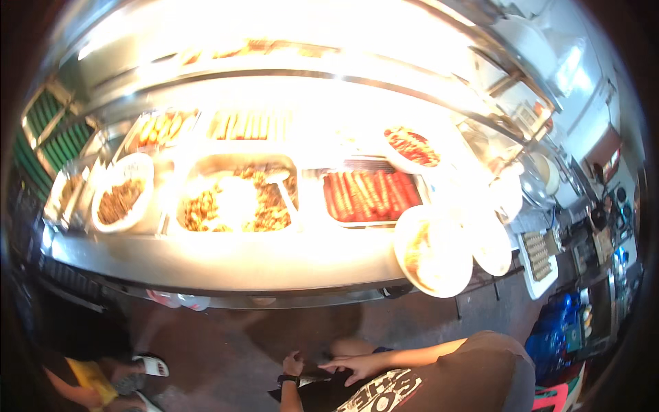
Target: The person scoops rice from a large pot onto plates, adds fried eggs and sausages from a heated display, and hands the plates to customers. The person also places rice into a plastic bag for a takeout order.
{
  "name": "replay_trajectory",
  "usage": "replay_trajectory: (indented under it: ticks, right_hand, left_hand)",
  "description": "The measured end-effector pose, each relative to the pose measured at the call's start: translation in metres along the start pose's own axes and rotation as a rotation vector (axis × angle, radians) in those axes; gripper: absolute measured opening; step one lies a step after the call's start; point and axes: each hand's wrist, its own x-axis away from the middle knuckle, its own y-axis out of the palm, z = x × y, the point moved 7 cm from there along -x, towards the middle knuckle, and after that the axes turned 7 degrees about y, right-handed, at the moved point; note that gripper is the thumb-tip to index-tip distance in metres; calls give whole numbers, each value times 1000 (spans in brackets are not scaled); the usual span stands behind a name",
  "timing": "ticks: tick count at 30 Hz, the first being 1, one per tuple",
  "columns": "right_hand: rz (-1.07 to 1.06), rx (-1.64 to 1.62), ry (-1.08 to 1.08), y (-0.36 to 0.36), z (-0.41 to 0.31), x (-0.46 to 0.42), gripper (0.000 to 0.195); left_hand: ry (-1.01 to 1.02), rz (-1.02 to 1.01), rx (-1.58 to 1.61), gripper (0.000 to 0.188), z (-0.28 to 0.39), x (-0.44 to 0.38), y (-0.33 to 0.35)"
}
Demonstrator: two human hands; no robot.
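Observation:
My left hand (293, 363), with a dark band at the wrist, is raised low in front of me, its fingers partly curled. I see nothing in it, but its grip is unclear. Beside it, my right hand (360, 364) reaches across from the right, index finger extended and thumb apart, holding nothing. Both hands are below and apart from a metal food counter (231, 268). On it stand a tray of chopped mixed food (198, 213) with a pale serving spoon (287, 194), a tray of red sausage-like pieces (368, 195), and a white plate (437, 289) overhanging the front edge.
A white oval bowl (135, 165) holds brown food at the left. An overexposed upper shelf (309, 67) spans the counter. Another person's sandalled foot (154, 365) is on the floor at lower left. Egg cartons (538, 256) and blue water containers (548, 332) stand at the right.

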Motion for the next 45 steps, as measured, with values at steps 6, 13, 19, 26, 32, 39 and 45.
replay_trajectory:
  ticks: [6, 13, 19, 26, 32, 39, 45]
  right_hand:
    - [-561, -362, 275, 26, -58, 151, 64]
    - [542, 36, 189, -288, -181, 367, 37]
    - [747, 521, 362, -498, -21, 390, 68]
    - [620, 953, 254, -513, 30, 287, 75]
    - [1107, 412, 187, -531, 44, 346, 36]
    - [1276, -139, 78, -423, -35, 527, 30]
    - [1223, -1108, -139, -215, 16, 670, 38]
  left_hand:
    - [-125, -174, 112, 33, 175, 121, -79]
    - [-449, -230, 58, 31, 212, 194, -105]
    - [-628, 82, 234, 25, 225, 206, -47]
    - [-499, 215, 519, 20, 310, 270, 120]
    - [-768, 64, 329, 32, 275, 322, 177]
    - [-456, -83, 262, 34, 341, 252, 172]
    - [-614, -448, 108, 35, 305, 218, 248]
